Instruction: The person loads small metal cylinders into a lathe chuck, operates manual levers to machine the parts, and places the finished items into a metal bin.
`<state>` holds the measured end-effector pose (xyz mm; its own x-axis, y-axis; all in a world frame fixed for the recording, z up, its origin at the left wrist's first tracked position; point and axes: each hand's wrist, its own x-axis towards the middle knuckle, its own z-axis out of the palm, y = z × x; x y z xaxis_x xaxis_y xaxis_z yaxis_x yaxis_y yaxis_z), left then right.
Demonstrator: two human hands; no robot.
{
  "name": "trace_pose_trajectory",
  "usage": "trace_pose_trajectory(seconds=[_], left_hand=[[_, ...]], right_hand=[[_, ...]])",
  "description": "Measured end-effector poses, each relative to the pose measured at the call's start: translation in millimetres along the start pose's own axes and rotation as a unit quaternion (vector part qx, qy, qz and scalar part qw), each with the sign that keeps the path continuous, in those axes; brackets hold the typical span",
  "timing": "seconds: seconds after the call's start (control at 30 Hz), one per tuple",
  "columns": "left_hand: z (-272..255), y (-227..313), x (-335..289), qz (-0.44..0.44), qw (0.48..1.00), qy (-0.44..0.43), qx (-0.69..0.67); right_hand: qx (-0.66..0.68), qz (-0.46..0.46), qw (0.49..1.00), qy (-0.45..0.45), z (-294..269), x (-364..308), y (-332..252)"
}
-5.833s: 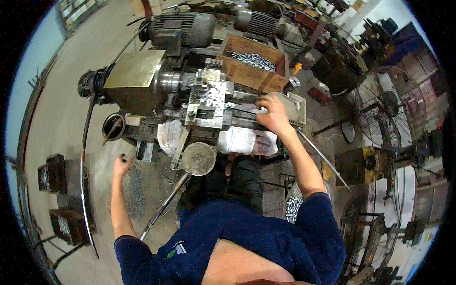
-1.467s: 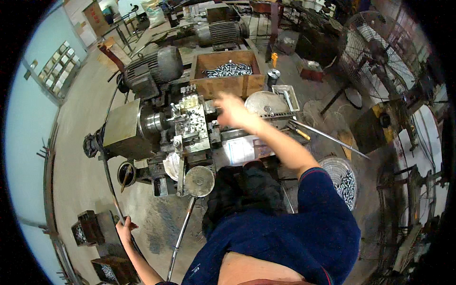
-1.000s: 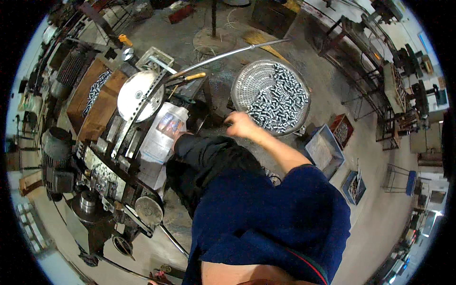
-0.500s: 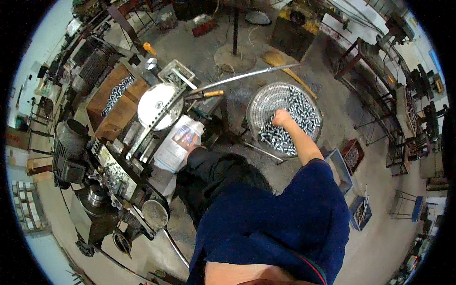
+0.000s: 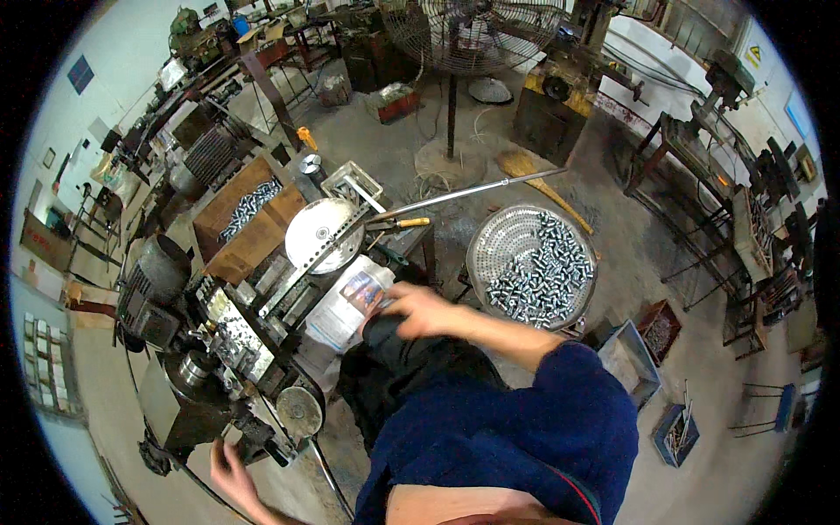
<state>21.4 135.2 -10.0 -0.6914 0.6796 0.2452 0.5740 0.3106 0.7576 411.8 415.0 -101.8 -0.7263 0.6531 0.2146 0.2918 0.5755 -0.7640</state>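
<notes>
My right hand is over my dark-trousered lap, beside a printed plastic bag. Its fingers are bent together around a small metal piece, mostly hidden by them. Low at the left, my left hand reaches up toward the machine, fingers apart near its front end; contact is unclear. A round perforated metal basin stands to the right, with many short shiny metal cylinders heaped toward its right and near side.
A wooden box of similar cylinders stands left of a white round disc. A long metal rod slants above the bench. Behind are a broom and a pedestal fan. Blue bins sit at the right.
My right hand has left the cylinders in the basin and moved left to my lap. My left hand has come into view at the lower left. The view has tilted up, showing the fan.
</notes>
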Motion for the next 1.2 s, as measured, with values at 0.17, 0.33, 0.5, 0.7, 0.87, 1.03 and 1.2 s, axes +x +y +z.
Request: trace_pose_trajectory(seconds=[0.17,0.33,0.5,0.7,0.87,1.03,1.2], left_hand=[[107.6,104.5,13.9,0.093,0.981,-0.168,0.0],[105.0,79.9,-3.2,0.006,0.955,-0.221,-0.199],[98.2,72.1,-17.2,0.009,0.968,-0.184,-0.17],[98.9,67.0,-5.9,0.036,0.984,-0.148,-0.098],[84.3,73.9,-6.9,-0.016,0.972,-0.174,-0.154],[64.0,57.4,-4.0,0.014,0.983,-0.138,-0.124],[24.5,41.5,-4.7,-0.022,0.992,-0.067,-0.107]], right_hand=[[0.106,-0.346,0.931,0.046,67.7,69.9,-109.2],[0.096,-0.36,0.928,-0.02,78.5,80.6,-146.9],[0.037,-0.357,0.933,-0.034,104.0,83.4,-148.1],[0.033,-0.363,0.928,-0.078,94.9,97.0,-148.7],[0.01,-0.374,0.914,-0.156,87.3,113.9,-161.7],[-0.014,-0.418,0.878,-0.232,93.3,142.0,-185.6],[0.012,-0.469,0.827,-0.309,117.5,179.0,-216.3]])
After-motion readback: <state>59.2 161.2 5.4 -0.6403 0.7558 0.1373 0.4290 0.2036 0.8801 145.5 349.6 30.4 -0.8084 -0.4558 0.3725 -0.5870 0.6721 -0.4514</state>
